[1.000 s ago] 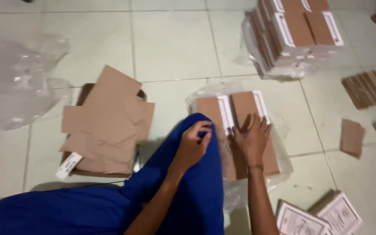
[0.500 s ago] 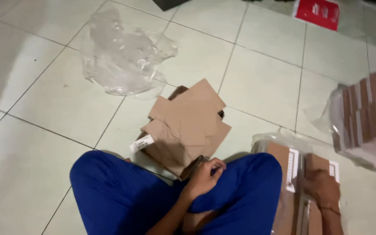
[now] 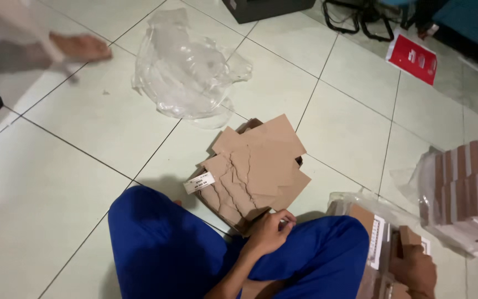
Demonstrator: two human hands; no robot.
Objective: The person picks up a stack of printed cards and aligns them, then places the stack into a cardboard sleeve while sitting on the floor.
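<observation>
I see my left hand (image 3: 269,232) curled shut on my blue trouser leg, fingers pinched on something too small to tell, touching the near edge of a pile of flat brown cardboard sheets (image 3: 253,169) with a white label (image 3: 199,182) at its left corner. My right hand (image 3: 414,269) grips a brown box (image 3: 409,237) in a plastic-wrapped stack (image 3: 372,230). Crumpled clear plastic (image 3: 186,77) lies farther off; a red packet (image 3: 411,58) lies on the floor far right; another wrapped bundle (image 3: 468,191) sits at the right edge.
</observation>
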